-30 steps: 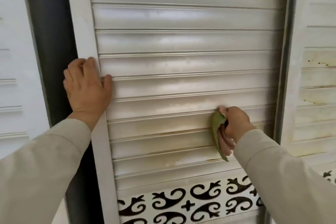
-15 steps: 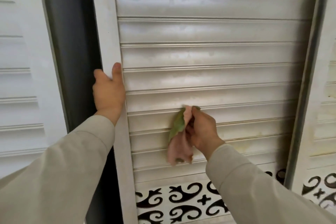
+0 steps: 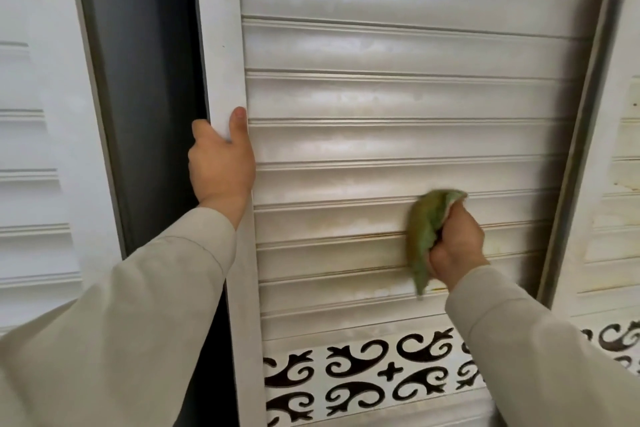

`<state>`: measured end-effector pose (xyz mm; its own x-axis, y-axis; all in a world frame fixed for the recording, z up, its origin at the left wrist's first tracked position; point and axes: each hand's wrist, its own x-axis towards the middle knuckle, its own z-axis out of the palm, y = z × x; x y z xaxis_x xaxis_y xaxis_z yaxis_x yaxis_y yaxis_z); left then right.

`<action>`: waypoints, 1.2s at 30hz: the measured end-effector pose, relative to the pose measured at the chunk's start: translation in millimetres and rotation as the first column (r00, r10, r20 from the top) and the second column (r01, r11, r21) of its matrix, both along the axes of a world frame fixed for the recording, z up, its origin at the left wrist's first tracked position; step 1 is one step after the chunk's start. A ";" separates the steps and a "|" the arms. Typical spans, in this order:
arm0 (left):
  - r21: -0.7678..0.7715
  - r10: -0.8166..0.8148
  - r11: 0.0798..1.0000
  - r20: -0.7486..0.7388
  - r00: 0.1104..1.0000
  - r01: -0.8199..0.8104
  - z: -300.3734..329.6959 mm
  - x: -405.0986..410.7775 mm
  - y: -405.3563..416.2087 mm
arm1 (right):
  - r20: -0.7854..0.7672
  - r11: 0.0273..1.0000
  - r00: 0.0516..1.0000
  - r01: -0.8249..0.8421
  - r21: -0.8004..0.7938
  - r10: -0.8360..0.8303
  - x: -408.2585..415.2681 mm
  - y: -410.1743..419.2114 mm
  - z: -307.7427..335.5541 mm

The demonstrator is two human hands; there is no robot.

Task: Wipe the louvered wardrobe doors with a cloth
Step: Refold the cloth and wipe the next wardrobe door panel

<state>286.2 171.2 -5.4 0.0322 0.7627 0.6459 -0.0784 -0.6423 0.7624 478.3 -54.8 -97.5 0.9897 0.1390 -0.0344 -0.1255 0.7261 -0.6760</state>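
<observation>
A white louvered wardrobe door (image 3: 398, 104) stands open in front of me, its lower slats stained yellowish. My left hand (image 3: 221, 163) grips the door's left frame edge, thumb on the front face and fingers wrapped behind it. My right hand (image 3: 453, 246) holds a bunched green cloth (image 3: 427, 225) pressed against the lower slats toward the door's right side. The cloth is blurred with motion.
A dark gap (image 3: 149, 87) into the wardrobe lies left of the held door. Another white louvered door (image 3: 38, 149) is at far left, and a stained one (image 3: 616, 204) at far right. A black scroll-pattern panel (image 3: 363, 374) runs below the slats.
My right hand swept the cloth left along the lower slats, then back to the right. My left hand shifted from lying flat on the frame to gripping its edge. The view moved left.
</observation>
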 end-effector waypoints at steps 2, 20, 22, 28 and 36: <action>-0.004 -0.002 1.000 -0.014 1.000 0.002 0.1 3.9 -4.5 | 0.126 0.983 0.975 -0.185 0.016 0.182 -19.3 28.6 -7.1; 0.009 -0.032 0.999 -0.033 0.999 0.032 -1.7 9.3 -5.4 | 0.387 0.881 0.889 -0.038 -0.472 0.246 -58.7 64.9 -11.6; 0.010 -0.043 0.999 -0.021 0.999 0.043 -2.2 9.8 -6.0 | 0.324 0.913 0.941 0.040 -0.407 0.103 -32.7 32.3 -12.5; -0.013 -0.021 1.000 -0.016 1.000 0.021 -2.0 11.7 -10.1 | 0.178 0.973 0.979 -0.061 -0.222 0.103 -29.7 8.3 -12.5; -0.016 0.000 1.000 -0.026 1.000 -0.001 -1.0 11.9 -10.1 | 0.053 0.856 0.904 -0.381 -0.350 0.423 -100.9 81.2 -31.8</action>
<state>298.1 161.1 -6.4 0.0483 0.7733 0.6322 -0.0580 -0.6297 0.7747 377.4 26.4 -129.4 0.8489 0.5278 -0.0288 -0.2593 0.3682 -0.8929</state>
